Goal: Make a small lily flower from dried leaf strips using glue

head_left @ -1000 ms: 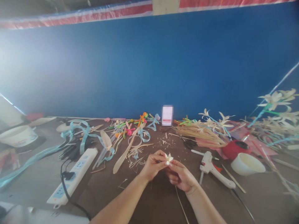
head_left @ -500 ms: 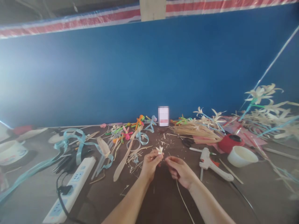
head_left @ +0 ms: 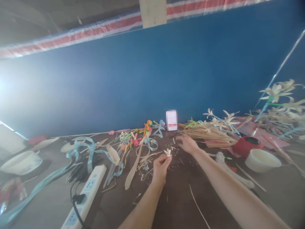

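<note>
My left hand (head_left: 160,168) is closed, pinching a small cream-white flower (head_left: 168,152) between thumb and fingertips, petals upward. It is held over the middle of the dark table. My right hand (head_left: 188,144) reaches farther out, palm down and fingers stretched forward, low over the table beside the bundle of pale dried strips (head_left: 214,135). Nothing shows in its fingers, though their undersides are hidden. The scissors seen earlier in that spot are now covered by this hand. A thin pale strand (head_left: 197,203) lies between my forearms.
On the right are a white glue gun (head_left: 234,175), partly behind my forearm, a white cup (head_left: 262,160) and a red round container (head_left: 246,146). A power strip (head_left: 87,194), blue ribbon (head_left: 89,152) and colourful pipe-cleaner figures (head_left: 147,127) are on the left.
My right hand has left its place beside the flower and moved forward to the far part of the table. My left hand still holds the flower. The view has shifted slightly.
</note>
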{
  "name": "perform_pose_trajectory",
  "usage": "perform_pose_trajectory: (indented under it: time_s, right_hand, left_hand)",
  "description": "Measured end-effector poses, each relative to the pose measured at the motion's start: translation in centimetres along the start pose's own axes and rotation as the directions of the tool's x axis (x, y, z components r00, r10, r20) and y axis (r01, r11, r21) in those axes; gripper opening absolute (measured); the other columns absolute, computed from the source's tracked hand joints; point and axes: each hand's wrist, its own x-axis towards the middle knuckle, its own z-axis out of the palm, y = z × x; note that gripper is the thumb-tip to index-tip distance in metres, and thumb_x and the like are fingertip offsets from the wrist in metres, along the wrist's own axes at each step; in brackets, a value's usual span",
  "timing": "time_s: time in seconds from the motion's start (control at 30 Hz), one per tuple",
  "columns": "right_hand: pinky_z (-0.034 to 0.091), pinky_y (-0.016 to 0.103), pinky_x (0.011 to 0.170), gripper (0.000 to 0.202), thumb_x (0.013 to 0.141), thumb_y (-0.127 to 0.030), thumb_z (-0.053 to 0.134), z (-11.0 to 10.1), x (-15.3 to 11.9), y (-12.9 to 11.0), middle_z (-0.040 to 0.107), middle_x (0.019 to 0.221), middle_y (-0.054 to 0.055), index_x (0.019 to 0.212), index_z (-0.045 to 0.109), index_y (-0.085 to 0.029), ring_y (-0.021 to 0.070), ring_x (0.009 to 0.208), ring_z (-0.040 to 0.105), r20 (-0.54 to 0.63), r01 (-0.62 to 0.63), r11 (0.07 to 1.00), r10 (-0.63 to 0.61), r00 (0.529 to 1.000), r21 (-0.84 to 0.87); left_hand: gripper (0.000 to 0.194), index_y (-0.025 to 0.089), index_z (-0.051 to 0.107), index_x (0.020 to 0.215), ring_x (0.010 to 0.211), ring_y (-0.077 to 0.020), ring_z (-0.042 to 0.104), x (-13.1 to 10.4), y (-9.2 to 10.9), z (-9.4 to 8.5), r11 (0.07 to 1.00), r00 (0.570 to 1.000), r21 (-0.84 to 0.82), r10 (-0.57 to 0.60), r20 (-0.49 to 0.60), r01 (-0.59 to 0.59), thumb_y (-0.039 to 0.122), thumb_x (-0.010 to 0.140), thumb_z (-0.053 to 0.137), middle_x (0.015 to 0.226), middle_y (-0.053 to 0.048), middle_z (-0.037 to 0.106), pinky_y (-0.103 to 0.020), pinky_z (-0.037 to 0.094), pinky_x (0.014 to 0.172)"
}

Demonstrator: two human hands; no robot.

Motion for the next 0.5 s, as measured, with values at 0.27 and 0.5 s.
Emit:
perform_pose_trajectory:
  time_s: [0.27,0.5]
  right_hand:
    - [0.034,0.025,0.072,0.02,0.076,-0.023,0.046,1.7,0.5,-0.8,0.054,0.089,0.005,0.082,0.065,-0.022,0.018,0.087,0.051,0.046,0.07,0.997,-0.069,0.997,-0.032]
    - [0.033,0.027,0.074,0.019,0.074,-0.024,0.048,1.6,-0.9,-1.5,0.056,0.086,0.007,0.067,0.064,-0.018,0.0195,0.087,0.051,-0.052,0.031,0.982,-0.021,0.998,0.189]
  left_hand:
    - [0.024,0.013,0.068,0.074,0.051,-0.0064,0.04,0.3,-0.4,0.1,0.999,0.999,0.014,0.037,0.004,-0.037,0.034,0.064,0.063,0.073,-0.003,0.054,-0.017,0.028,0.039]
    - [0.026,0.013,0.068,0.073,0.05,-0.0062,0.04,0.2,0.0,0.2,0.999,0.999,0.02,0.029,-0.023,-0.029,0.037,0.062,0.064,0.071,-0.003,0.056,-0.018,0.027,0.039]
